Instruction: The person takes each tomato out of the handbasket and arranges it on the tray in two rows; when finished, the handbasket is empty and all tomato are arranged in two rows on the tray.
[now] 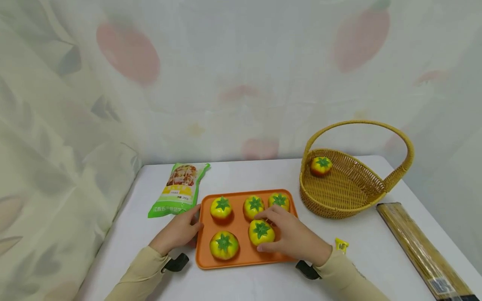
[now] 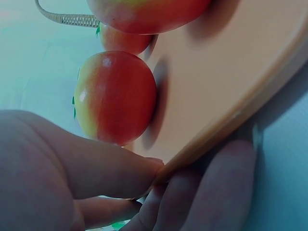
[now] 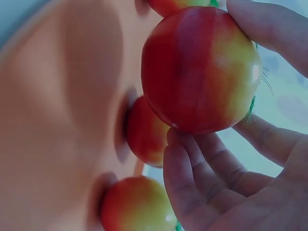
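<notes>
An orange tray (image 1: 241,228) carries several toy tomatoes, red below and yellow on top with green star-shaped leaves. At its left edge, my left hand (image 1: 178,230) pinches the rim; the left wrist view has the thumb above the rim and fingers beneath it. My right hand (image 1: 291,234) holds the front right tomato (image 1: 261,232) between thumb and fingers. In the right wrist view that tomato (image 3: 199,72) hangs off the tray surface, with its shadow apart from it. Another tomato (image 1: 224,245) sits at front left, and one more (image 1: 221,209) stands behind it.
A wicker basket (image 1: 331,212) with a tall handle stands at back right, holding one tomato (image 1: 321,166). A green food packet (image 1: 180,190) lies left of the tray. At right are a long pack of thin sticks (image 1: 418,246) and a small yellow wrapper (image 1: 341,245).
</notes>
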`<state>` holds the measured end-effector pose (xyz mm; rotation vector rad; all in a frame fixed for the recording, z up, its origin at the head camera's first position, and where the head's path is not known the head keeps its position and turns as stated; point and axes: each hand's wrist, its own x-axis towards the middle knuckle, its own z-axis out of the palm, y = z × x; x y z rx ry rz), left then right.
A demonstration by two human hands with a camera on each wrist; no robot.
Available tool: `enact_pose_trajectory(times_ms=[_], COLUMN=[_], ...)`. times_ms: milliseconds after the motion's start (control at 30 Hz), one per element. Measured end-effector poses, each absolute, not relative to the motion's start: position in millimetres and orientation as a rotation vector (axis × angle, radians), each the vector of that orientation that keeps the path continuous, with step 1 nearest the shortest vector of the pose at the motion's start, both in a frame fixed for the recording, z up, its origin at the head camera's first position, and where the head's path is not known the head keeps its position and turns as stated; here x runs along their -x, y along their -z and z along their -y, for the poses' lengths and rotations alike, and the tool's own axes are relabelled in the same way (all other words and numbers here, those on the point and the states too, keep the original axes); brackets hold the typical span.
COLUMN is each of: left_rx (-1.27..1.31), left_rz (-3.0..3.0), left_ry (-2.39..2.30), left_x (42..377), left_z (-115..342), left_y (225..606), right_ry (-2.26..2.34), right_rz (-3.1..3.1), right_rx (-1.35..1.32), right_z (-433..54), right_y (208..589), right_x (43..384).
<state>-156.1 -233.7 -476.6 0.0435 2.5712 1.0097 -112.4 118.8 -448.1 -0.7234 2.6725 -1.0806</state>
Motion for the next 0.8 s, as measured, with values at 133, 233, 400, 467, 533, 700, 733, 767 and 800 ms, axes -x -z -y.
enact_pose_trajectory(times_ms=[133,233,400,467,533,700,733,767,800], left_rx=[-0.041,-0.042,-0.040,-0.040,-0.042,-0.044,-0.043,-0.043,-0.044], left_rz=[-2.573,-2.573,-2.572,-2.574,-2.576,-2.574,-2.573,-2.572,-2.571], left_ry=[-1.006,-1.005,-1.005,-1.005,-1.004,-1.003,-1.004,-1.003,-1.003], left_x=[156.1,156.1,155.7,155.5,155.3,156.1,156.3,156.4,156.6], left_z=[233.5,233.4,233.9,234.2,234.4,233.9,233.7,233.6,233.4], left_y=[475.8,475.5,475.4,475.4,475.3,475.3,475.2,475.0,474.9], right_ry=[1.046,1.019,0.995,0.992,0.992,0.976,0.974,0.970,0.967], right_rz=[-2.663,-2.681,-2.697,-2.698,-2.696,-2.686,-2.684,-2.684,-2.685], right_rx=[0.738,0.761,0.785,0.789,0.788,0.782,0.780,0.778,0.776], right_z=[-114.6,-112.8,-111.1,-111.0,-110.7,-110.4,-110.3,-110.4,-110.3], right_y=[452.5,453.8,455.2,456.0,457.0,458.8,458.8,458.9,458.9], right_x=[110.7,109.9,109.9,110.1,110.3,110.8,110.8,110.8,110.7])
